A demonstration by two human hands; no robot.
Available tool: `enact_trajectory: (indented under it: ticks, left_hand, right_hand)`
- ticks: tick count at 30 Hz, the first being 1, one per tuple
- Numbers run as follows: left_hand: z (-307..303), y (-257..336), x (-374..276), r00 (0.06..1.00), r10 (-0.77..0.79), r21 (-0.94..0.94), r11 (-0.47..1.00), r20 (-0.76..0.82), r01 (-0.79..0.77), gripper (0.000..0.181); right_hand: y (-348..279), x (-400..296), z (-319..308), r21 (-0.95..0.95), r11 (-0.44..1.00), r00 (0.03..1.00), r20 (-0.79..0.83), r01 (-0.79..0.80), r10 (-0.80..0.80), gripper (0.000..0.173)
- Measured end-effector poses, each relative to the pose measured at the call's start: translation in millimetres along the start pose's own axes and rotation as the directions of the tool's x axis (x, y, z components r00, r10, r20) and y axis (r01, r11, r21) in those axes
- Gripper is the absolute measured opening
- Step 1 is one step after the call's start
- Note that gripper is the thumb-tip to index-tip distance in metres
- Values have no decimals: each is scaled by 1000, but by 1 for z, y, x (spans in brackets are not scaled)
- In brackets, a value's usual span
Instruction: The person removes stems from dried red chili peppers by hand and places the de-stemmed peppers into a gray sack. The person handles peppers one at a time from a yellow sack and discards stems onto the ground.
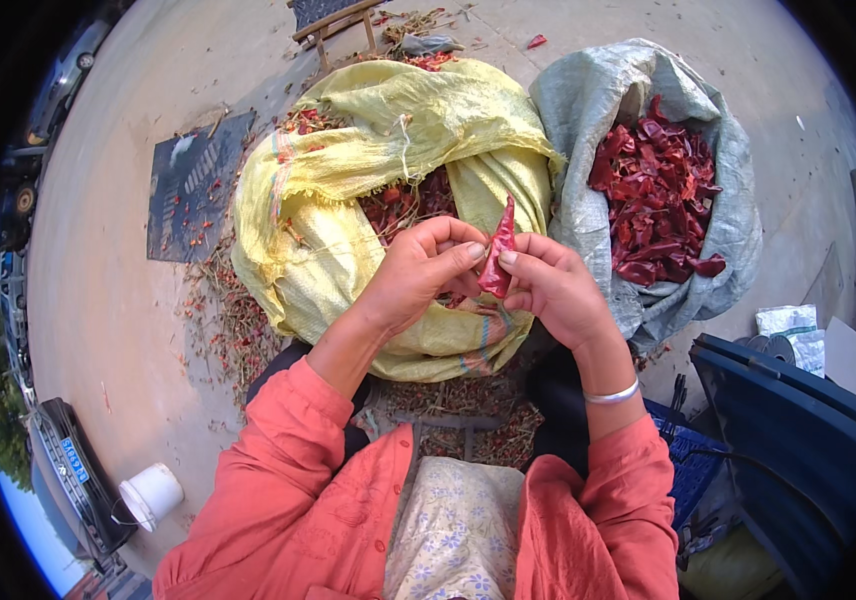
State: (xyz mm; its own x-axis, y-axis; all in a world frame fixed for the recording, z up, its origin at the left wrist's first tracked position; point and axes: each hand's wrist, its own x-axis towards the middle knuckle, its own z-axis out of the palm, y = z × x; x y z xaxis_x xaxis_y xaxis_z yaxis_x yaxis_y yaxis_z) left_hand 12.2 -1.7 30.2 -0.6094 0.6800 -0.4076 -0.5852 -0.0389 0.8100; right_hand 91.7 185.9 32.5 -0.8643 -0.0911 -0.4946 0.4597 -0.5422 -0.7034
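Between my two hands, a dried red chili pepper (499, 255) stands with its thin tip up, above the mouth of a yellow woven sack (323, 262). My right hand (559, 281) pinches the pepper between thumb and fingers. At its left side are the thumb and bent fingers of my left hand (432, 266); whether they grip it or only touch it, I cannot tell. Inside the yellow sack lie dark red peppers (405, 206) with dry stems, partly hidden by my hands. A grey-white woven sack (567, 112) at the right holds many red pepper pieces (653, 202).
Stems and pepper scraps (237, 322) litter the concrete around the yellow sack. A dark flat mat (192, 187) lies to its left, a wooden-framed stool (334, 22) beyond it. A white bucket (152, 495) stands lower left near parked vehicles. A dark blue panel (788, 442) and blue crate (690, 472) are lower right.
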Motion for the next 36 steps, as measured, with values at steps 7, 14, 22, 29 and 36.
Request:
enact_trajectory:
  ticks: [7,14,22,29,36]
  left_hand:
    - [-25,-15,-9,987,158,938,343,-10,-45,14]
    - [-19,-29,-17,990,-99,985,152,98,-83,19]
    - [-6,-47,3,964,257,998,49,-61,50,53]
    - [-53,-47,32,937,227,619,785,-267,-14,17]
    - [-16,-6,13,993,-121,-104,987,1,121,18]
  right_hand:
    - [-28,-5,-20,292,885,931,-154,363,-331,33]
    - [44,8,12,-939,268,956,145,214,-257,17]
    - [36,0,3,-987,150,936,-1,55,-351,32]
    - [36,0,-13,-946,287,915,24,151,-404,28]
    - [17,-3,5,-548,810,935,-130,209,-330,35]
